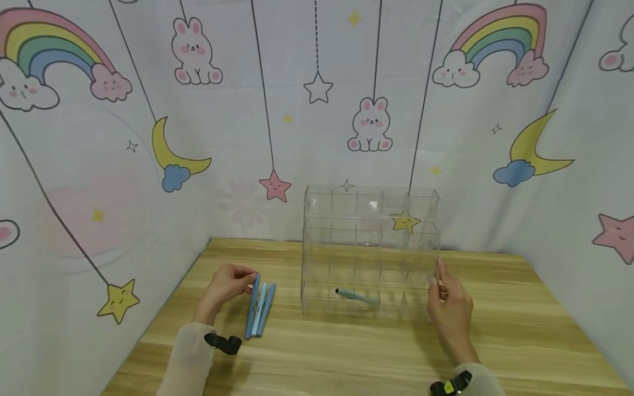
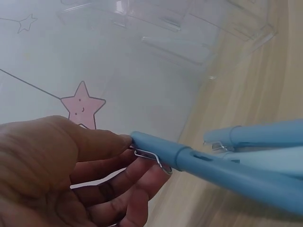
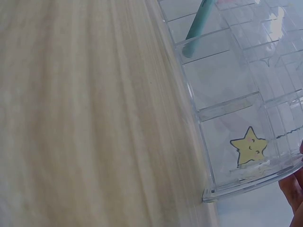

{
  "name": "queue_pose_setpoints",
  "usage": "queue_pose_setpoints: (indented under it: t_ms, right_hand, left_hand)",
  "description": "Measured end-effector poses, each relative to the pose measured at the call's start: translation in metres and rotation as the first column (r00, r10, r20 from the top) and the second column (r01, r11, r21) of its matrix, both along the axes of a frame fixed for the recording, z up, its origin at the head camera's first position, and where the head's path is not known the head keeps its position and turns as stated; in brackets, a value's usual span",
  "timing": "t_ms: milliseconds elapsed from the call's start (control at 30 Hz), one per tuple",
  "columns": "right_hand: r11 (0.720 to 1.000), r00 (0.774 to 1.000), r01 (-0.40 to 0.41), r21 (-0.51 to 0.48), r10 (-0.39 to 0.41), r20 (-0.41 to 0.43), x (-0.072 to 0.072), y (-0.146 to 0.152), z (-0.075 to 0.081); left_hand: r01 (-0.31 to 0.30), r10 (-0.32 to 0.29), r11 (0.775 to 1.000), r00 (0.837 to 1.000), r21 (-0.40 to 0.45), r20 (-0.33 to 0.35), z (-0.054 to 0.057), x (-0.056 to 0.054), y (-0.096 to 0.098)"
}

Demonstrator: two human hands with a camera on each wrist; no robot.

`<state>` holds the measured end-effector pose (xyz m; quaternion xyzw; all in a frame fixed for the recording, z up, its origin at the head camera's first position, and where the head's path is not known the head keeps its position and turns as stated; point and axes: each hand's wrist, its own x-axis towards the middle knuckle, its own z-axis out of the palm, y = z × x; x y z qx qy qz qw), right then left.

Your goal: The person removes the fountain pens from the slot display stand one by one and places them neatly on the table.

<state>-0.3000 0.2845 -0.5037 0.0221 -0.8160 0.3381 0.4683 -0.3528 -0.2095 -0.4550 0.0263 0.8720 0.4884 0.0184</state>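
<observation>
My left hand (image 1: pixel 229 286) pinches the clip end of a blue pen (image 2: pixel 227 177) between thumb and fingers. Beside that pen, a pale blue pen (image 1: pixel 259 311) and another blue pen (image 1: pixel 267 309) lie on the table. My right hand (image 1: pixel 452 302) grips the right side wall of a clear, tiered organizer (image 1: pixel 366 269) divided into small compartments. Within its bottom row, a green pen (image 1: pixel 358 297) leans at a slant. In the right wrist view only some fingers (image 3: pixel 294 189) show at the organizer's edge; the rest of that hand is out of frame.
The wooden table (image 1: pixel 346 357) extends in front of the organizer and to both sides. A white curtain (image 1: pixel 277 132) printed with rabbits, stars and rainbows encloses the table at the back and sides, close behind the organizer.
</observation>
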Motion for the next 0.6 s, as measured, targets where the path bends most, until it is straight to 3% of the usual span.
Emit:
queue_pose_setpoints:
  t_ms: [233,600]
  right_hand:
    - [1.0,1.0,0.003,0.022,-0.003,-0.01,0.0,0.0,0.001]
    - [1.0,1.0,0.002,0.02,-0.002,-0.002,-0.001,0.0,0.0]
  left_hand:
    - [-0.024,0.024,1.0,0.999,-0.013,-0.03,-0.008,-0.007,0.001]
    - [-0.029,0.027,0.998,0.999,-0.061,-0.033,-0.019,-0.005,0.002]
